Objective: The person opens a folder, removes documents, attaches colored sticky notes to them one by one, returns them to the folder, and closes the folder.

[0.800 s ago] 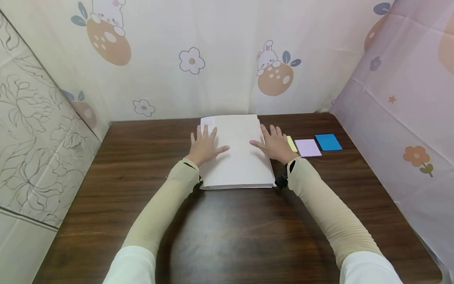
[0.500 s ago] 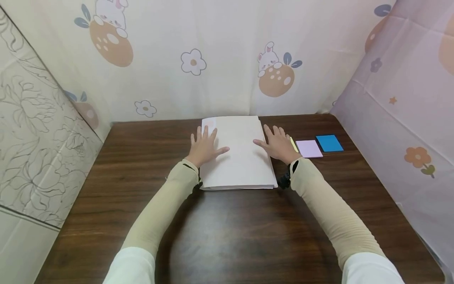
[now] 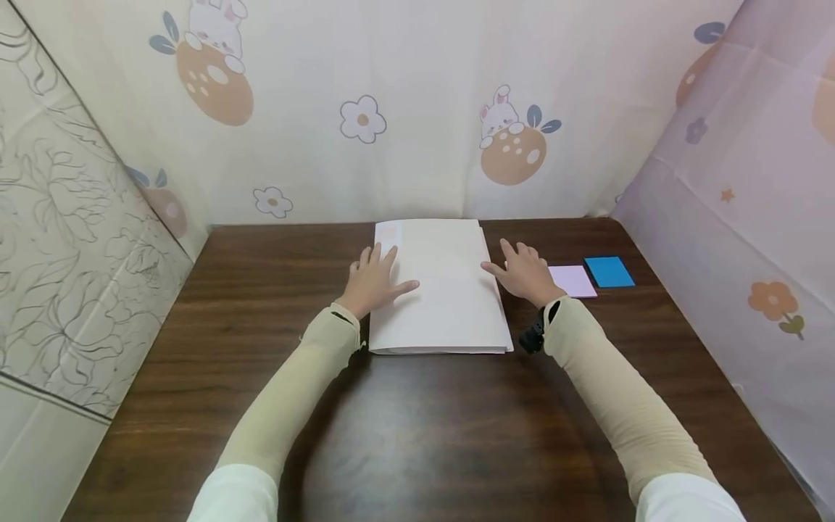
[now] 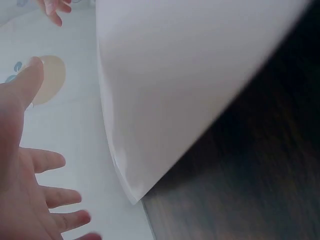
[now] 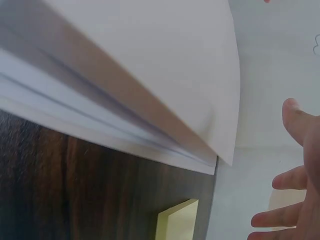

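A white paper folder [image 3: 443, 304], with layered sheets showing along its edge in the right wrist view, lies at the back of the table. My left hand [image 3: 370, 284] is over its left side, fingers spread and thumb pointing inward. Past its right edge is my right hand [image 3: 527, 275], fingers extended, only the thumb reaching towards the folder. Both wrist views show air between the hands and the paper. A yellow sticky-note pad [image 5: 177, 222] sits beside the folder, hidden by my right hand in the head view.
A lilac sticky-note pad [image 3: 572, 281] and a blue one [image 3: 609, 272] lie to the right of my right hand. The dark wooden table [image 3: 417, 435] meets a patterned curtain [image 3: 424, 167] at its back edge, with another covering at the right.
My right hand has shifted right, off the folder's right edge, and now covers the yellow pad in the head view. The left hand stays over the left side. The head view has tilted slightly.
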Motion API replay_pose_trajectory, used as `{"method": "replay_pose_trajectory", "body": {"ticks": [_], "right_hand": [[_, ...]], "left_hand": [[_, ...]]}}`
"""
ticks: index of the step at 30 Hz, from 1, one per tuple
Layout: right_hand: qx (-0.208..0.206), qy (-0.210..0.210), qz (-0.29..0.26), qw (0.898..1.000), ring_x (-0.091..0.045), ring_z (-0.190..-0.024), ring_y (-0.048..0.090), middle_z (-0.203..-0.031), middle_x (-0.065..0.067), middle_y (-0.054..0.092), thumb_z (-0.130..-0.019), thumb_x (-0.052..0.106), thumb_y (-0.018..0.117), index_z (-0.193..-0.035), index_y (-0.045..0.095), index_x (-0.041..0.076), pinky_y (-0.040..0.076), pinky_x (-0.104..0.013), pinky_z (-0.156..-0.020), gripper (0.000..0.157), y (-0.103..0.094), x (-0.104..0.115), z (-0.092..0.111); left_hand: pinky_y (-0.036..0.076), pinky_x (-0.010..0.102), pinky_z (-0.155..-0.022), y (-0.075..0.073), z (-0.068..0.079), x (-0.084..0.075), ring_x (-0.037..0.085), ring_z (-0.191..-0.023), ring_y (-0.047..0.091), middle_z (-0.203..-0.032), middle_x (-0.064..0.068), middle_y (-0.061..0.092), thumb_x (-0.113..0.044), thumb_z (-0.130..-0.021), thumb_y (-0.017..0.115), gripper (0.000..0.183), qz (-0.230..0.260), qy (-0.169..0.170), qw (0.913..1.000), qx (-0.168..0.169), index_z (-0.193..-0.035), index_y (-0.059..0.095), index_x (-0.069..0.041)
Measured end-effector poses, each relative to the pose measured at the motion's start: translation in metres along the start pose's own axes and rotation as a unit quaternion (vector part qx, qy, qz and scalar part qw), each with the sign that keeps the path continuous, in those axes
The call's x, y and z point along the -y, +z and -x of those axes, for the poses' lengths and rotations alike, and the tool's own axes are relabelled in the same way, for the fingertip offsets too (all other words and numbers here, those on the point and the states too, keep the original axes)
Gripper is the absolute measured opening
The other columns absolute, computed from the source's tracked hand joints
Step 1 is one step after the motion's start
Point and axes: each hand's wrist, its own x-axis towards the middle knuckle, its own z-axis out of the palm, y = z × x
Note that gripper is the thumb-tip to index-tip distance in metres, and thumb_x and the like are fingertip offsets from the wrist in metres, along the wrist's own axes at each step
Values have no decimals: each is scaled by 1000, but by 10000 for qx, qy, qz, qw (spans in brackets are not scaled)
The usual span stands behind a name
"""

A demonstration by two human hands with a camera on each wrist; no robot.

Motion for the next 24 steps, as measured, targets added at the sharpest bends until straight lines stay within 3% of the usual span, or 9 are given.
{"method": "replay_pose_trajectory", "body": {"ticks": [4,15,24], "right_hand": [[28,108,25,9999,-52,-142,18,-154,-33,21,-96,64,37,-156,14,5,20,-67,-112,87,4,-8,-1],[104,130,58,9998,-54,-140,23,-152,-34,26,-97,61,39,-154,20,1,25,-67,-109,84,12,-15,0],[156,-206,504,9984,-51,-139,29,-148,-31,37,-102,30,44,-148,35,1,23,-64,-112,55,17,-17,1]], "left_hand": [[30,60,-111,2,4,0,40,-145,24,-159,22,22,-72,-86,50,93,2,58,10000,48,-155,24,-16],[30,61,-110,9,14,-1,41,-145,24,-159,19,25,-71,-84,55,93,-26,256,9996,89,-153,30,-16],[34,59,-108,20,27,-8,39,-143,30,-157,17,31,-74,-83,53,93,-377,704,9963,324,-152,34,-14]]}}
